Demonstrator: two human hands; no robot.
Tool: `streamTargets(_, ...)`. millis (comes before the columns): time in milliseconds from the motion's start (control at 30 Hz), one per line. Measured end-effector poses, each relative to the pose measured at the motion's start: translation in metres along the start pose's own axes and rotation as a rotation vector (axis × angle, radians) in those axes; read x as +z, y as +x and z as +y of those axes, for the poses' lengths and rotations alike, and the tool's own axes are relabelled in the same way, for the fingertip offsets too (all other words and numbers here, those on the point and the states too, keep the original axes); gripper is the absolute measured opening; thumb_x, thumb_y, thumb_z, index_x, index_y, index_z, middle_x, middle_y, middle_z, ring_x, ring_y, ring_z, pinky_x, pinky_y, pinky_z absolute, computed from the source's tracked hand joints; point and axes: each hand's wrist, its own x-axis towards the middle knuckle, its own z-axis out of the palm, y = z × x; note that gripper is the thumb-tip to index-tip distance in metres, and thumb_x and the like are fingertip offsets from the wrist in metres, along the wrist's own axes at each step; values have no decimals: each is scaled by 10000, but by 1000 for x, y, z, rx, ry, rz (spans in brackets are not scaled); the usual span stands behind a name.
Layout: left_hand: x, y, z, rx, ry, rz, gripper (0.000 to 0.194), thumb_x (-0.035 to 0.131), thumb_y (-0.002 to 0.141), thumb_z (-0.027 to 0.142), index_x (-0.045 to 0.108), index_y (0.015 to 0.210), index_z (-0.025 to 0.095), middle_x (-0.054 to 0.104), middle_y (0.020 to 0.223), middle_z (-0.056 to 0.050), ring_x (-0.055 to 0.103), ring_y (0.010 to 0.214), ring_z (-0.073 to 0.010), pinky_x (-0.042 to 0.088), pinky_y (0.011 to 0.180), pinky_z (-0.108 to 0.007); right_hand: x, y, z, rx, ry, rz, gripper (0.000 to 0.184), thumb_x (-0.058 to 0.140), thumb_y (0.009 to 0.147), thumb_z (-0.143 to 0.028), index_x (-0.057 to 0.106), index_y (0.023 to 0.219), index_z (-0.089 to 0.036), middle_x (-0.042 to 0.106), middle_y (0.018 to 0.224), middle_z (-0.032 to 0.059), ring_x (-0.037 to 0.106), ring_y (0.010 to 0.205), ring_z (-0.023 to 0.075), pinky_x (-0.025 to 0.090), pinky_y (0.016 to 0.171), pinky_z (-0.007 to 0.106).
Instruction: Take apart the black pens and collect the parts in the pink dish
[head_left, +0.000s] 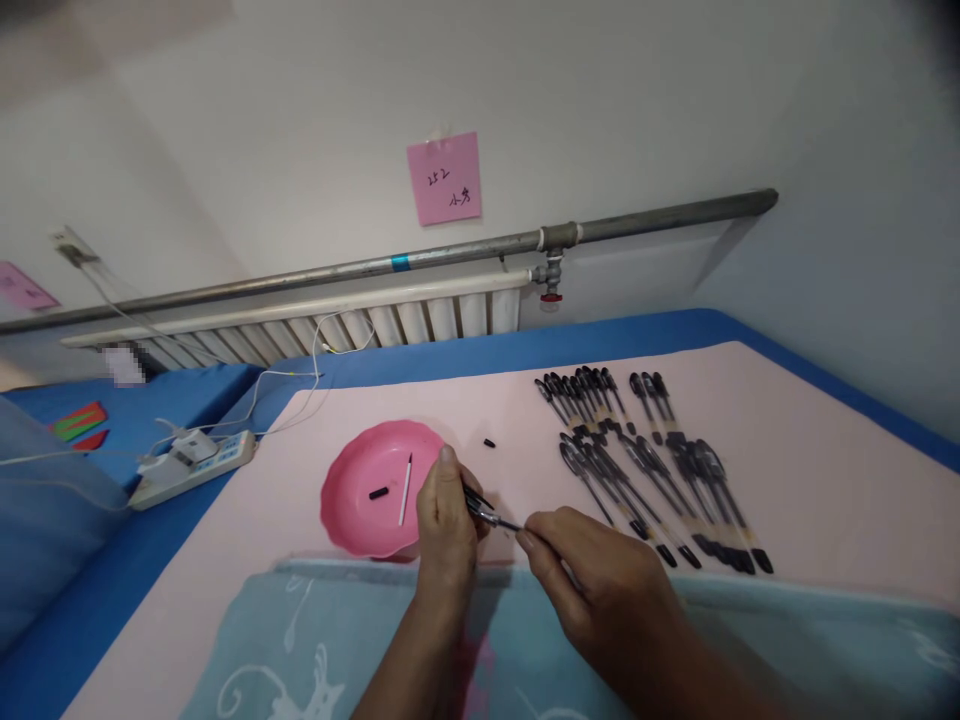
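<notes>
My left hand [444, 505] is closed around a black pen [487, 516] with a clear, shiny section, just right of a pink bowl [341, 535]. Another dark, pointed piece shows beside the pen at the fingers. From the right, my right hand [600, 575] pinches the thin dark end of the same pen between thumb and forefinger. Inside the bowl are a white pen refill [405, 490] with a dark tip and a small black cap [379, 493]. A little black piece [489, 442] lies on the pink table cover beyond my hands.
Several black-capped pens [660, 480] lie in bundles on the pink cover [810, 450] at right. A teal patterned cloth [300, 620] covers the near edge. At left sits a power strip [199, 468] with white cables. Behind run a radiator [442, 312] and a pipe [322, 273].
</notes>
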Motion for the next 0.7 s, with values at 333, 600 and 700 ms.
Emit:
streamTargets(333,3,1,-3,0,-76,71,476,427,792,600,396,557,187,343,391,77,312,337,-52,254,338,-148,4,0,-1,161,117,-20,212,383,900,-254,524,747,-216,563,603,-15,535,526,124,359,508,218)
streamTargets(600,5,1,-6,-1,-66,83,483,438,770,624,394,569,187,342,401,80,309,340,-50,251,338,-148,5,3,-3,217,230,-64,227,368,912,-276,491,732,-210,459,524,-57,450,438,97,342,463,199)
streamTargets(700,4,0,-4,-11,-17,29,487,414,790,613,383,553,189,329,387,79,297,337,-53,247,346,-159,5,1,-1,221,196,-84,230,371,911,-287,489,728,-213,486,537,-49,459,449,103,337,466,206)
